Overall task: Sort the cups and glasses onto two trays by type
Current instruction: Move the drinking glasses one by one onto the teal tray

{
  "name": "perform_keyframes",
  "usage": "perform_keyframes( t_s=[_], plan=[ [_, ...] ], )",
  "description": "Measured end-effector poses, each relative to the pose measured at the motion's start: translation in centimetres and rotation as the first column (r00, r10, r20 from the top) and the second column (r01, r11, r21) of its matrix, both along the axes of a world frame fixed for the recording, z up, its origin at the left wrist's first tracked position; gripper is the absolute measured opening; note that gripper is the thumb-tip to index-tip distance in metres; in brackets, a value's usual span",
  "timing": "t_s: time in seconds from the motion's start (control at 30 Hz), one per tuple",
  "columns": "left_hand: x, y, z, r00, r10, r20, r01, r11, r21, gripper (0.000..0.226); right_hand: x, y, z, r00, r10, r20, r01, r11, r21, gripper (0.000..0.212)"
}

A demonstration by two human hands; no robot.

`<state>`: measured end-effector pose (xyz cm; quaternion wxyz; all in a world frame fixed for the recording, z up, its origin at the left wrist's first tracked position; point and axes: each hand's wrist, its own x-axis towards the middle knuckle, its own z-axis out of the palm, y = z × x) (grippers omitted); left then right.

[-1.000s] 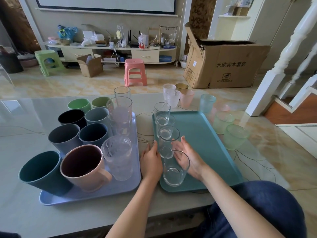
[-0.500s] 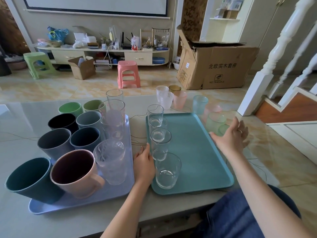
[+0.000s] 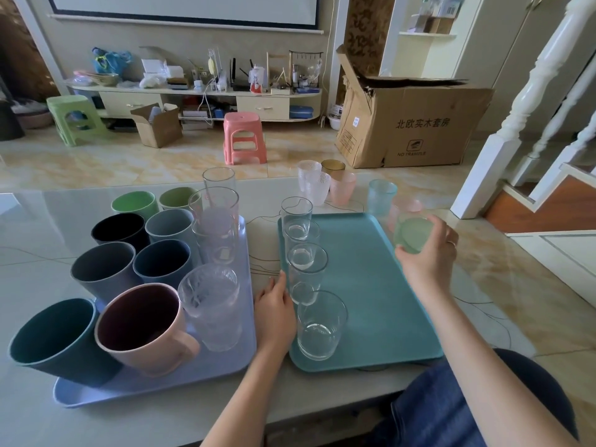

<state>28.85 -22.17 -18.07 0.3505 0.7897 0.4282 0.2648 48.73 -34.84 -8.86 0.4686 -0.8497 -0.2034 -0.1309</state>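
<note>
My right hand (image 3: 427,258) grips a pale green glass (image 3: 412,235), held tilted just past the right edge of the teal tray (image 3: 380,285). Several clear glasses (image 3: 306,266) stand in a line along that tray's left side. My left hand (image 3: 274,306) rests flat on the table between the trays, fingers together, holding nothing. The lavender tray (image 3: 154,383) on the left carries several opaque cups (image 3: 103,272), a pink mug (image 3: 145,327) and some clear and frosted glasses (image 3: 211,311).
Behind the teal tray stand a frosted white glass (image 3: 317,190), an amber one (image 3: 332,166), a pink one (image 3: 343,188) and a light blue one (image 3: 382,195). Two green cups (image 3: 135,204) sit behind the lavender tray. The table edge runs near my lap.
My right hand left the near clear glass, reached to the right of the teal tray, closed on the green glass and lifted it. My left hand barely moved.
</note>
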Motion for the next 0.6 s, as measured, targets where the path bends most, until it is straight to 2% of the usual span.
perform_keyframes(
  t_s=[0.07, 0.13, 0.23, 0.33, 0.47, 0.6],
  plan=[
    [0.1, 0.0, 0.0, 1.000, 0.008, -0.011, -0.008, 1.000, 0.005, 0.050, -1.1, 2.3, 0.7, 0.989, 0.147, 0.015, -0.148, 0.987, 0.056, 0.069],
    [0.1, 0.0, -0.1, 1.000, 0.006, -0.015, -0.006, 1.000, 0.015, 0.050, -1.5, 5.3, 1.0, 0.955, 0.297, -0.021, -0.296, 0.955, 0.022, 0.069],
    [0.1, 0.0, -0.2, 1.000, 0.010, 0.004, -0.010, 1.000, 0.025, 0.049, -1.0, 10.1, 0.8, 0.895, 0.437, -0.094, -0.442, 0.896, -0.048, 0.069],
    [0.6, 0.3, 0.3, 0.995, 0.075, 0.063, -0.072, 0.997, -0.035, 0.047, 0.4, 13.4, 0.3, 0.868, 0.488, -0.094, -0.497, 0.856, -0.145, 0.070],
    [1.7, 0.7, 1.9, 0.954, 0.210, 0.213, -0.176, 0.970, -0.166, 0.037, 2.4, 15.3, -0.5, 0.863, 0.490, -0.126, -0.505, 0.847, -0.166, 0.069],
    [3.0, 2.9, 2.3, 0.939, 0.266, 0.220, -0.222, 0.953, -0.205, 0.039, 3.9, 15.8, -1.5, 0.836, 0.530, -0.142, -0.549, 0.818, -0.172, 0.070]
  ],
)
